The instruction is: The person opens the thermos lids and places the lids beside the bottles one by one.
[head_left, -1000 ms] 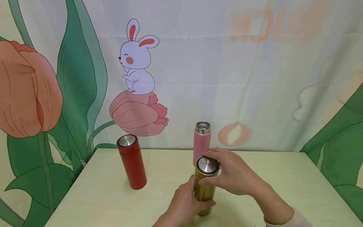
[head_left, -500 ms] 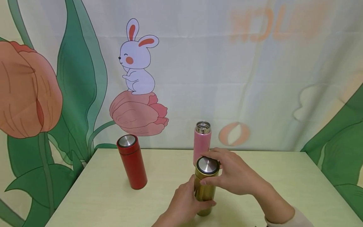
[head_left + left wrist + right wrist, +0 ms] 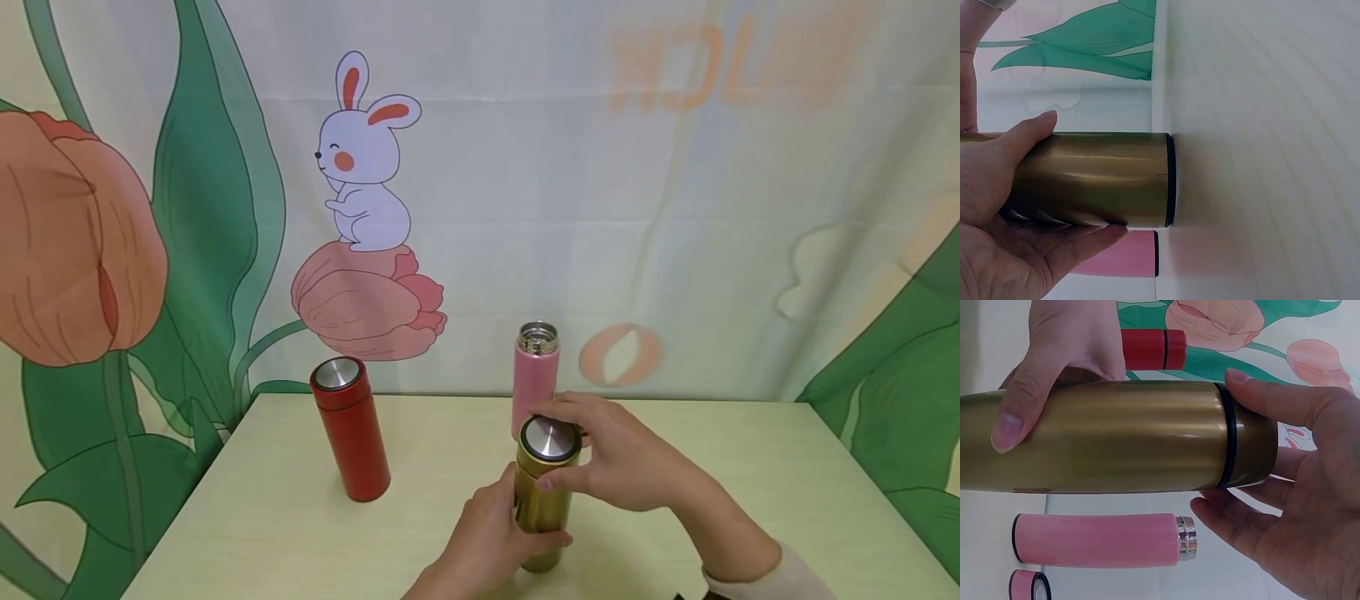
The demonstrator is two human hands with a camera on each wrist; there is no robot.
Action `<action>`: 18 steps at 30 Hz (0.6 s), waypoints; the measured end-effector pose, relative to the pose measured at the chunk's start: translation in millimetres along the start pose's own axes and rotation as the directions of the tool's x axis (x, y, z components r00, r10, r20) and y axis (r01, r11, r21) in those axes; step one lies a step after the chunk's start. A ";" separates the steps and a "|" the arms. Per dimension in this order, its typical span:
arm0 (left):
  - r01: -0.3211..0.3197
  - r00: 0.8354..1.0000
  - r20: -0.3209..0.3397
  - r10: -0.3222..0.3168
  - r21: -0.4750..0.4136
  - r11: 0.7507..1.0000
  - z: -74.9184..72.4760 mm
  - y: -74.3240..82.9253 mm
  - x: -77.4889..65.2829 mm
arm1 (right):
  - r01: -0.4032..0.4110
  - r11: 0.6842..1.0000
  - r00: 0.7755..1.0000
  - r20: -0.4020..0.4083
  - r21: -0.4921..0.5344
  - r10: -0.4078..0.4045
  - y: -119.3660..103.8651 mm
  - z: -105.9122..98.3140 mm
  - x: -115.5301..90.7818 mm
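Standing vertical, lid (image 3: 551, 438) upward, the gold flask (image 3: 543, 507) is clasped by left fingers (image 3: 1082, 252) below, right fingers (image 3: 567, 410) above.

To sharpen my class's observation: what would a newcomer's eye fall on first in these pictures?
Likely the shiny gold flask, upright in the head view's lower middle, left grip around it, right grip at its lid. Next, perhaps the red flask to its left and the white rabbit on the backdrop above.
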State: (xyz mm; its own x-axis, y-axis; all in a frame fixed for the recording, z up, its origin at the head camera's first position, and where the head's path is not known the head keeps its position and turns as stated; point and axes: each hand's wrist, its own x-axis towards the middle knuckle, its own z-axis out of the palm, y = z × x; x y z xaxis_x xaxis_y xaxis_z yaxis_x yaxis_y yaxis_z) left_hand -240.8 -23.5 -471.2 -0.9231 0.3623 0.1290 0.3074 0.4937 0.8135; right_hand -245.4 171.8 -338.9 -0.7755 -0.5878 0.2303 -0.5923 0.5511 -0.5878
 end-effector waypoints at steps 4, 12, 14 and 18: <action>-0.003 1.000 -0.002 0.003 0.007 1.000 -0.4 -0.5 -0.5 | 0.010 0.999 1.000 0.026 0.040 -0.011 2.7 -1.3 0.8; 0.008 1.000 0.019 -0.008 -0.003 1.000 -1.8 -1.1 0.3 | 0.016 0.994 0.998 0.065 0.105 -0.023 7.4 -2.6 0.1; 0.013 1.000 0.025 -0.012 -0.006 1.000 -2.1 -0.5 0.4 | 0.017 0.993 0.997 0.069 0.117 -0.025 8.1 -2.8 -0.4; 0.016 0.999 0.031 -0.016 -0.008 1.000 -2.6 0.0 0.5 | 0.007 0.992 0.997 0.074 0.127 -0.016 9.0 -2.7 -0.5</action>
State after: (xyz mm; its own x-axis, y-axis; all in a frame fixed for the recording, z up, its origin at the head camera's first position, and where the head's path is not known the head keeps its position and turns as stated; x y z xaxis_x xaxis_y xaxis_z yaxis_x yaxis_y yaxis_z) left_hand -241.8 -25.4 -469.6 -0.9203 0.3785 0.0987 0.2908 0.4931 0.8199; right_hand -250.9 178.6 -342.3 -0.7474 -0.6391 0.1814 -0.5648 0.4676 -0.6800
